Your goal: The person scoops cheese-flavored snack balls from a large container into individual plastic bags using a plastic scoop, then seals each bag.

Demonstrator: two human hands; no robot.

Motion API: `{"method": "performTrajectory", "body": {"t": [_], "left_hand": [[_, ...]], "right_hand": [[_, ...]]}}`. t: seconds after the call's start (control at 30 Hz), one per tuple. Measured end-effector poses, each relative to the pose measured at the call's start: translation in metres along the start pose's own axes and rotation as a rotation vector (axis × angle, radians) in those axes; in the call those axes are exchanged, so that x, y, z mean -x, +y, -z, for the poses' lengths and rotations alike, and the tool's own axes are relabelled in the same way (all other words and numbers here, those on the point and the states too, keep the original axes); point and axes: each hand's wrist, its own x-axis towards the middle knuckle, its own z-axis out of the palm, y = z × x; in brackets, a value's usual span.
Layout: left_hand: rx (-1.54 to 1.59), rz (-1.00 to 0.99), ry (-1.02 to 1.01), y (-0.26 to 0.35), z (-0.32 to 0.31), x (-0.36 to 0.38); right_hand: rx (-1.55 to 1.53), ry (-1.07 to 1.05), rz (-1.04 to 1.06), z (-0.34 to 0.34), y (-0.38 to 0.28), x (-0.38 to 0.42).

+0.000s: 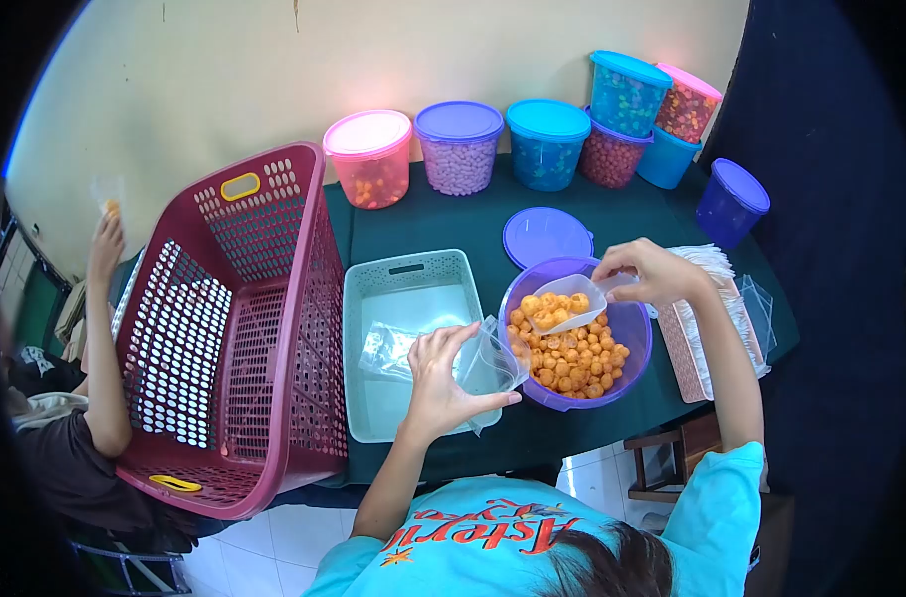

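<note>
In my right hand (pixel 652 275) is a whitish translucent scoop (pixel 578 316), tilted over a purple tub (pixel 640 370). Round orange snack balls (pixel 572 364) fill the tub's lower part, and several more lie in the scoop. My left hand (pixel 441 383) grips a clear plastic bag (pixel 491 366) at the tub's left side, its mouth facing the scoop. Under that hand stands a pale green basket (pixel 360 416) with a flat clear packet (pixel 385 348) in it.
A large maroon laundry basket (pixel 299 398) stands at left, beside a co-worker's raised hand (pixel 107 239) with a small bag. Lidded tubs (pixel 458 149) line the wall. Behind the purple tub lies a purple lid (pixel 546 237); at right, a pink basket (pixel 684 358) holds white plastic pieces.
</note>
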Motion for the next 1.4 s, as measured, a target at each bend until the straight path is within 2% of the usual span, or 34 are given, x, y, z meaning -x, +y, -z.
{"method": "performTrajectory", "body": {"t": [0.1, 0.2, 0.23, 0.3, 0.4, 0.5, 0.73, 0.83, 1.0, 1.13, 1.23, 1.33, 1.37, 1.4], "left_hand": [[0.038, -0.007, -0.002, 0.004, -0.005, -0.004], [0.021, 0.008, 0.009, 0.012, -0.009, -0.007], [0.02, 0.007, 0.003, 0.013, -0.011, -0.008], [0.198, 0.031, 0.009, 0.012, -0.015, -0.01], [0.229, -0.043, 0.061, 0.004, -0.025, -0.013], [0.286, 0.0, 0.064, -0.001, -0.03, -0.015], [0.286, -0.04, 0.062, 0.001, -0.039, -0.018], [0.314, -0.067, 0.078, -0.001, -0.04, -0.016], [0.395, -0.054, 0.052, -0.004, -0.036, -0.016], [0.497, 0.03, 0.063, -0.01, -0.042, -0.012], [0.5, 0.068, 0.091, -0.017, -0.035, -0.006], [0.88, 0.034, 0.074, -0.035, -0.026, 0.002], [0.88, 0.035, 0.078, -0.035, -0.02, 0.004], [1.135, 0.093, 0.015, -0.033, -0.013, 0.006]], "right_hand": [[0.119, -0.033, 0.016, 0.009, -0.038, -0.004], [0.588, -0.073, -0.055, 0.004, -0.091, -0.005], [0.584, -0.071, -0.058, -0.002, -0.104, -0.005], [0.849, 0.026, 0.078, -0.013, -0.118, -0.005], [0.898, 0.001, 0.062, -0.017, -0.119, -0.013], [0.825, -0.017, 0.0, -0.011, -0.112, -0.017], [0.791, 0.007, -0.016, 0.002, -0.113, -0.011], [0.8, 0.051, 0.034, 0.001, -0.113, -0.012], [0.856, 0.106, 0.281, -0.016, -0.114, -0.019], [0.894, 0.105, 0.262, -0.009, -0.12, -0.012], [0.887, 0.268, 0.124, 0.014, -0.112, 0.004], [0.968, 0.182, -0.163, 0.0, -0.074, -0.001], [0.984, 0.121, -0.232, -0.013, -0.053, -0.007], [0.997, 0.129, -0.263, -0.027, -0.036, -0.012]]}}
